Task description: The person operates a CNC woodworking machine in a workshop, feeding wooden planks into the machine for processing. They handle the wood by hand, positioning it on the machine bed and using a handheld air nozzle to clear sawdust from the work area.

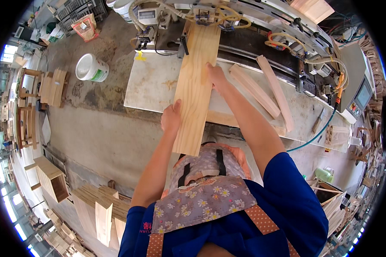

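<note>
Bright, even daylight with soft shadows – windows glare at left, edges bend and blur.

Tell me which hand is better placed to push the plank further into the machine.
Probably the left hand: it grips the wooden plank near its rear end, behind most of its length. The right hand rests further forward on the right edge, closer to the machine.

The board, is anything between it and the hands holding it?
No. The left hand grips the left edge of the board and the right hand presses on its right edge, both touching bare wood. The two loose strips lie off to the right on the table, apart from the board.
</note>
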Action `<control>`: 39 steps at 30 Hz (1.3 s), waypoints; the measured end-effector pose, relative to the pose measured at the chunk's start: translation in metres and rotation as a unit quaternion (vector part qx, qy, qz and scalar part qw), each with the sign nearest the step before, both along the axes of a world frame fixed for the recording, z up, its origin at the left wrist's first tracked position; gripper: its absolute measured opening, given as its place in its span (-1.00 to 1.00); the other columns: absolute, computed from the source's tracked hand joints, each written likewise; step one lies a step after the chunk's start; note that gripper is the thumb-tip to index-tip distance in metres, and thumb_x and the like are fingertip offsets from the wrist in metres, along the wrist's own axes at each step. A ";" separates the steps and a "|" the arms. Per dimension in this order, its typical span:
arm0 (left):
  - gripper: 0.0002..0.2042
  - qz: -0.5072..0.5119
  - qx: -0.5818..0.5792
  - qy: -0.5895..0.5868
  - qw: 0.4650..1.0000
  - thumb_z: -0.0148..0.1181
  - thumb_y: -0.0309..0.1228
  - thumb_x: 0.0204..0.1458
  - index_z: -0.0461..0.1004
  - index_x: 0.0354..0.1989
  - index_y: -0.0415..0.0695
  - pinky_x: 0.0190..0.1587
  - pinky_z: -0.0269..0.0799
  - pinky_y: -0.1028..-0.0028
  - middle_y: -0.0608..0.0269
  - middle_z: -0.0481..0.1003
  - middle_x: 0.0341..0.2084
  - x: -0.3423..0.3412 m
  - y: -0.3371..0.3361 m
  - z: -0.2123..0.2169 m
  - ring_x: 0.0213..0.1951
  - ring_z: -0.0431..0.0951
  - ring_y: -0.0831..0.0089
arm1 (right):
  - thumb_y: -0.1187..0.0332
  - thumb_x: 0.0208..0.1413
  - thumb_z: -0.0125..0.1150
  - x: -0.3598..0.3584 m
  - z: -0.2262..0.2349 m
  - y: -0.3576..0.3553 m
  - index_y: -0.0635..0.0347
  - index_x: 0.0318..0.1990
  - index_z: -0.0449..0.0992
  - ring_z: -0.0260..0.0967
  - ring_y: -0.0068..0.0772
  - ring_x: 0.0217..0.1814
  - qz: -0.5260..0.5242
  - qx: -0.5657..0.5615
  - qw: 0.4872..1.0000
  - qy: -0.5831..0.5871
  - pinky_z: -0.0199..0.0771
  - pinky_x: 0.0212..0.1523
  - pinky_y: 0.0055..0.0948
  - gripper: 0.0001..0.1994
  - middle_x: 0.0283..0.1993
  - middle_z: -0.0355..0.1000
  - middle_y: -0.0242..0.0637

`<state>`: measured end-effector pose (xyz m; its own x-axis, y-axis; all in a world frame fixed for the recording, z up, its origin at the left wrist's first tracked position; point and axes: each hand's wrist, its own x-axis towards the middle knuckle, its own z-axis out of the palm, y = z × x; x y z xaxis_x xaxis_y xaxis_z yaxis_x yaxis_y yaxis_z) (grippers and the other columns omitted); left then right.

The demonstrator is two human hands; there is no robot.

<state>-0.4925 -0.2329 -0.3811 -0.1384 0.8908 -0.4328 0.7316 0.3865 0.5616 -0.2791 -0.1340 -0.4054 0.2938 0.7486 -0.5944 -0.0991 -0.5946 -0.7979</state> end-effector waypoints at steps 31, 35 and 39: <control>-0.52 -0.249 0.367 0.020 0.896 0.21 -0.26 0.03 0.28 0.08 -0.24 0.16 0.28 0.17 -0.11 0.27 0.18 0.056 0.038 0.047 0.18 0.30 -0.06 | 0.02 0.17 0.03 -0.001 -0.023 0.006 0.46 0.02 0.42 0.43 0.11 0.04 -0.055 0.019 0.998 -0.029 0.41 -0.04 -0.09 -0.44 0.00 0.46 0.16; -0.51 -0.340 0.314 -0.008 0.886 0.15 -0.24 0.08 0.26 0.09 -0.31 0.24 0.25 0.15 -0.21 0.24 0.20 0.101 0.105 0.033 0.24 0.25 -0.10 | 0.03 0.17 0.03 0.007 -0.048 0.008 0.47 -0.01 0.43 0.42 0.09 0.08 0.076 0.093 0.987 -0.109 0.42 -0.02 -0.06 -0.45 0.01 0.45 0.16; -0.32 -0.335 0.203 0.101 0.914 0.25 -0.18 0.01 0.20 0.19 -0.43 0.27 0.23 0.17 -0.22 0.24 0.21 0.135 0.162 0.015 0.27 0.22 -0.05 | 0.05 0.17 0.02 0.000 -0.024 0.007 0.41 -0.04 0.44 0.42 0.11 0.06 0.054 0.036 0.996 -0.062 0.42 -0.01 -0.05 -0.51 -0.02 0.47 0.13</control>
